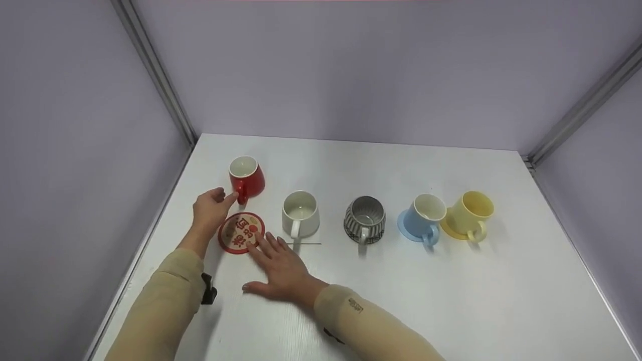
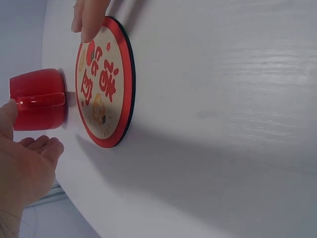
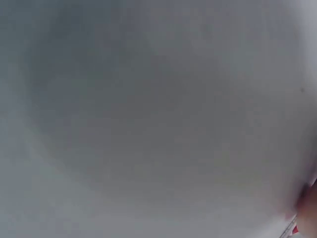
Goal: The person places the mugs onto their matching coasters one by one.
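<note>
A red mug (image 1: 254, 181) with a pale inside stands at the back left, its handle toward the person. My left hand (image 1: 209, 213) is at that handle, the thumb against it and the other fingers loosely bent beside it. In the left wrist view the fingers (image 2: 44, 148) are not wrapped round the handle. In front of the mug lies a round red-rimmed coaster (image 1: 235, 243) with red characters. My right hand (image 1: 285, 271) is spread palm down, its fingertips at the coaster's right edge. The right wrist view is mostly a grey blur, with a bit of finger (image 3: 308, 215) in the corner.
Rightward in a row stand a white mug (image 1: 308, 223) with a thin dark line before it, a grey striped mug (image 1: 351, 220) on a dark patterned coaster, a blue mug (image 1: 415, 220) on a blue coaster (image 1: 405, 225), and a yellow mug (image 1: 462, 218) on a yellow coaster (image 1: 450, 231).
</note>
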`<act>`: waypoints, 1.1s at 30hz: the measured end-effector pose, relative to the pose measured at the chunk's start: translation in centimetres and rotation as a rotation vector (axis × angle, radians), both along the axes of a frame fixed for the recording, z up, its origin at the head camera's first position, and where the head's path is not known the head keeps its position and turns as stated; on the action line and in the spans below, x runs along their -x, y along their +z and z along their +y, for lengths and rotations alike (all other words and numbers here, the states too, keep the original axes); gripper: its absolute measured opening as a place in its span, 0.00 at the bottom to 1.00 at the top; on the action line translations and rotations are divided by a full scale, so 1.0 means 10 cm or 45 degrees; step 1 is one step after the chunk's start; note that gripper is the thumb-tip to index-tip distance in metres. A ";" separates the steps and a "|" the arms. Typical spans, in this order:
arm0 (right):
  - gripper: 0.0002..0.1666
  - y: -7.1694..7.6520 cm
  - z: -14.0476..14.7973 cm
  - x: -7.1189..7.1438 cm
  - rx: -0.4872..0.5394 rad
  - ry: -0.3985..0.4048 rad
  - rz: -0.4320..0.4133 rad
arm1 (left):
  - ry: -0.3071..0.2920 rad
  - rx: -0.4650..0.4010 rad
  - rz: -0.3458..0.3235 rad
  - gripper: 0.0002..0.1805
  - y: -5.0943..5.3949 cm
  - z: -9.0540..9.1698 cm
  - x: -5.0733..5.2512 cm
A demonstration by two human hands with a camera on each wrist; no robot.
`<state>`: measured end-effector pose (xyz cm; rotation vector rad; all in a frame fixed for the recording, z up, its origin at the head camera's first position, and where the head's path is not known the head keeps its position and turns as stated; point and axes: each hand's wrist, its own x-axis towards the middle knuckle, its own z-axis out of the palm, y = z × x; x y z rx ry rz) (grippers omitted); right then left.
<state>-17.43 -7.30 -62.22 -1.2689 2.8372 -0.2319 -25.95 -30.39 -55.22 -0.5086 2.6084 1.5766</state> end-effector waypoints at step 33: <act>0.59 -0.01 0.00 -0.02 -0.059 -0.024 0.021 | -0.041 -0.041 0.044 0.31 0.01 0.22 0.15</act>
